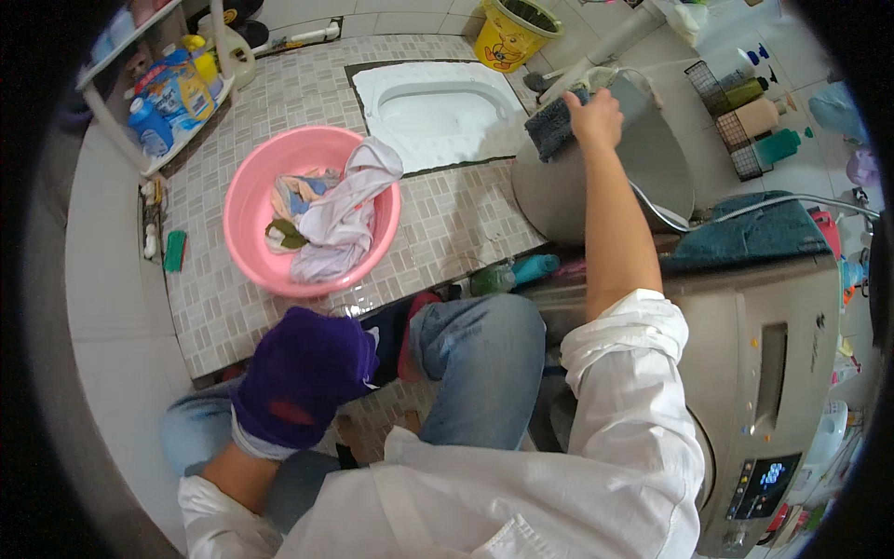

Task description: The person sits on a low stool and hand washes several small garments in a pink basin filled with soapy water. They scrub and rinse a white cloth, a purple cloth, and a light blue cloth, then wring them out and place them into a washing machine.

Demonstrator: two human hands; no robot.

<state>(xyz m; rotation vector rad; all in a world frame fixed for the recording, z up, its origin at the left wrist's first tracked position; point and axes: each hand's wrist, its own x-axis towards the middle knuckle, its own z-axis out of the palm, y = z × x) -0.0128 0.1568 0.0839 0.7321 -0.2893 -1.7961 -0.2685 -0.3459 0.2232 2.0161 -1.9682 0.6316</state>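
Note:
My left hand is hidden inside a purple fabric piece that covers it like a mitt, with a pale edge at the wrist and a reddish patch. It is above my left thigh, near the pink basin. In that basin lie a pale lilac garment, hanging partly over the rim, and a small multicoloured cloth. My right hand reaches to the large grey bucket, its fingers curled at a dark grey fluffy cloth by the rim. My fingertips there are partly hidden.
A white squat toilet is set in the tiled floor behind the basin. A washing machine stands close on my right. A shower hose runs to the bucket. Also around are a yellow bin, a bottle shelf and a green scouring sponge.

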